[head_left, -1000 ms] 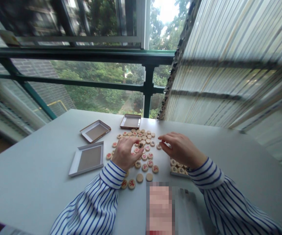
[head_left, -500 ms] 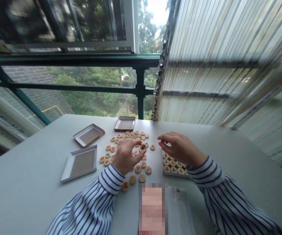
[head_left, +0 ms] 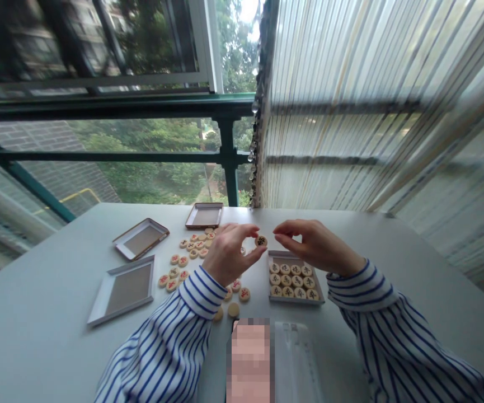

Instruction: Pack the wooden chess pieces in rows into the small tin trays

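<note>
Between the thumb and index finger of my left hand (head_left: 227,254) is a round wooden Chinese chess piece (head_left: 261,241), its black character facing me. My right hand (head_left: 319,243) hovers just right of that piece, thumb and forefinger slightly apart with nothing visible between them. Below my right hand lies a shallow grey box (head_left: 296,301) with rows of black-lettered pieces (head_left: 296,281); its back strip is bare. Loose pieces with red or black characters, some blank side up, spread around and beneath my left hand, which hides part of them. One red piece (head_left: 244,294) lies nearest the box.
On the left of the white table (head_left: 48,280) lie a grey lid-like tray (head_left: 122,291) and a brown-edged tray (head_left: 141,239). Another brown-edged tray (head_left: 204,215) sits at the back. In front are a blurred-out flat object (head_left: 250,358) and a clear plastic sleeve (head_left: 296,358).
My left hand has moved right with the chess piece, closer to my right hand. More of the box shows below my right hand. The view has shifted slightly to the right.
</note>
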Available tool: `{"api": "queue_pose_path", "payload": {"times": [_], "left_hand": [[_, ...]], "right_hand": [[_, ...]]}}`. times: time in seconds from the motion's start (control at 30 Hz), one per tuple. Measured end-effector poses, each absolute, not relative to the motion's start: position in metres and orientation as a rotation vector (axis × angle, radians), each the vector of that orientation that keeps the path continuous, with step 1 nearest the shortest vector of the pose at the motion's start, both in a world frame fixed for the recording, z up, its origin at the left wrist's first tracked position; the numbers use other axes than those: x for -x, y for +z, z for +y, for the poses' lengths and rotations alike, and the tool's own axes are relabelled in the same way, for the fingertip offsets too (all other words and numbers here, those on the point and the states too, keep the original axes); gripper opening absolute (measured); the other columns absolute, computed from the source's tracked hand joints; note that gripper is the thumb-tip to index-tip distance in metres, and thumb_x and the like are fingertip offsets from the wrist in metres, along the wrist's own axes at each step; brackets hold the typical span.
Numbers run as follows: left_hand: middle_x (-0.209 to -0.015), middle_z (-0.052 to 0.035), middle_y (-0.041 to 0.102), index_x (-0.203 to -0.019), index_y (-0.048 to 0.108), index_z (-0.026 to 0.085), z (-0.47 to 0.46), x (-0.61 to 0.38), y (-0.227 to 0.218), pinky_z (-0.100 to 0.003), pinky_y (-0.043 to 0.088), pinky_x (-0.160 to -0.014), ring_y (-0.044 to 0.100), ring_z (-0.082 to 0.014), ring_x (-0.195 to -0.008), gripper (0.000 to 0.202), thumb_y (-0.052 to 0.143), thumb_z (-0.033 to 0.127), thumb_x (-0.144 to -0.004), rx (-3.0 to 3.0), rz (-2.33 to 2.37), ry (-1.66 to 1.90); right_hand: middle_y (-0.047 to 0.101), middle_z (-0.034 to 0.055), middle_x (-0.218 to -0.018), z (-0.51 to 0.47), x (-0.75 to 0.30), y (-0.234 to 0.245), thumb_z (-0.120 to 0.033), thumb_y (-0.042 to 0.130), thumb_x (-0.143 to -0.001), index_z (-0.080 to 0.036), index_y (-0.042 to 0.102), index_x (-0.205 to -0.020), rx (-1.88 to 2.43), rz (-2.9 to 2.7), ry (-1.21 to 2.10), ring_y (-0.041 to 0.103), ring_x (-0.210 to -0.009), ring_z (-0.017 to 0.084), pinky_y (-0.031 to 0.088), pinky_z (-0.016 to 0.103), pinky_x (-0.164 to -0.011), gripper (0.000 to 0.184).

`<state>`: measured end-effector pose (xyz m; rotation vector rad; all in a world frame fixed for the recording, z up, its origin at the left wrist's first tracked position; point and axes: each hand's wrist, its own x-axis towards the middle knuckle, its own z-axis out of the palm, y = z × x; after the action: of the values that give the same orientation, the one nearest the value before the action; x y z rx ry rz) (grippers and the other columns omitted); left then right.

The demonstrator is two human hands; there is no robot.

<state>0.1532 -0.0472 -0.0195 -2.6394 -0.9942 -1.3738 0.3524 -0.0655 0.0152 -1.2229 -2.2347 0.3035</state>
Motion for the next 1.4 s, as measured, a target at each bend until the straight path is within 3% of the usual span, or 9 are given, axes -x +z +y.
{"api": "queue_pose_path", "payload": {"times": [0.47, 1.1, 1.4], "left_hand": [[-0.084, -0.0049, 0.065, -0.099, 0.05, 0.016, -0.03, -0.168, -0.015, -0.039, 0.043, -0.079, 0.059, -0.0184, -0.082, 0.033, 0.062, 0.03, -0.072, 2.738, -0.929, -1.35], [-0.086, -0.005, 0.063, -0.096, 0.053, 0.016, -0.032, -0.174, -0.02, -0.036, 0.045, -0.078, 0.057, -0.0173, -0.083, 0.026, 0.061, 0.025, -0.073, 2.811, -0.917, -1.371], [-0.087, -0.0064, 0.064, -0.098, 0.051, 0.015, -0.032, -0.173, -0.019, -0.035, 0.05, -0.075, 0.061, -0.0155, -0.081, 0.034, 0.064, 0.029, -0.07, 3.147, -1.362, -1.614]], "right_hand": [[0.064, 0.0019, -0.075, -0.057, -0.365, 0.011, -0.032, 0.048, -0.08, -0.017, 0.064, -0.088, 1.241, -2.11, 0.471, 0.055, -0.066, 0.011, 0.043, 0.025, -0.062, 0.023], [0.067, 0.0059, -0.085, -0.05, -0.354, 0.0, -0.03, 0.056, -0.076, -0.014, 0.064, -0.09, 1.028, -1.815, 1.086, 0.061, -0.075, 0.012, 0.049, 0.028, -0.07, 0.023], [0.067, 0.0048, -0.082, -0.049, -0.355, 0.0, -0.029, 0.058, -0.075, -0.014, 0.063, -0.087, 1.046, -1.788, 1.012, 0.061, -0.074, 0.012, 0.05, 0.029, -0.071, 0.02]]}}
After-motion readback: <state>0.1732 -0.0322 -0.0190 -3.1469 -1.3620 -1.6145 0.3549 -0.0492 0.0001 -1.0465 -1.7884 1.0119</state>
